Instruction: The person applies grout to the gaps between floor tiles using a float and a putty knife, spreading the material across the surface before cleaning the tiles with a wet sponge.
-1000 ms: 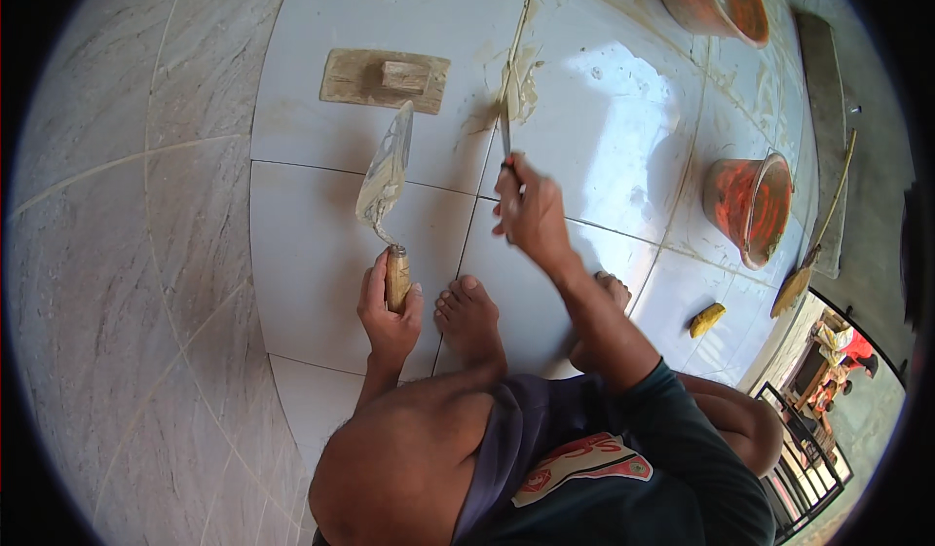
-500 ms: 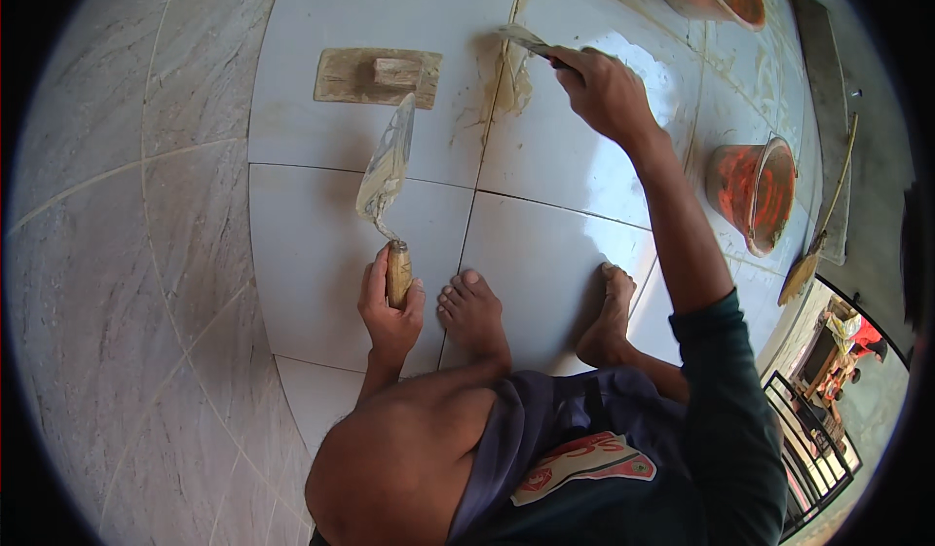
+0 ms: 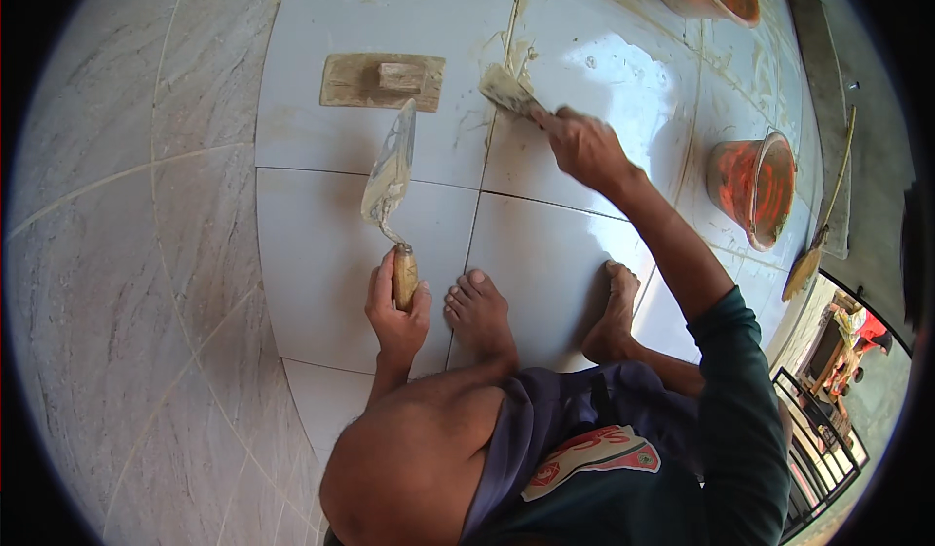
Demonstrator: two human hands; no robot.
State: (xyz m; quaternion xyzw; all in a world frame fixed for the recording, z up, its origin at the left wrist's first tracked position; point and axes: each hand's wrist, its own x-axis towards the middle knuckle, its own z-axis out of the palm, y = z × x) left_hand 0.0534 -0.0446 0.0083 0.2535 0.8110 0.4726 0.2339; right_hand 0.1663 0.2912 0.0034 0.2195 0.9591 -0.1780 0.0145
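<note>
The scraper (image 3: 507, 89) was over a joint (image 3: 488, 147) in the white tiled floor (image 3: 555, 273), beside a smear of beige paste (image 3: 528, 59); whether its blade touched the tile could not be told. It looked light, its thin blade probably springy, and its handle was the place to grip, since the smeared metal would likely be slippery. The person's right hand (image 3: 589, 151) grasped it there. The trowel (image 3: 388, 171) seemed heavier and stiffer, best held by its wooden handle, around which the left hand (image 3: 397, 314) was closed. The scraper's blade was broad and beige-coated; the trowel's was long, tapered and streaked. Near the trowel's tip sat a wooden float (image 3: 351, 79); farther right stood an orange-stained bucket (image 3: 730, 178).
</note>
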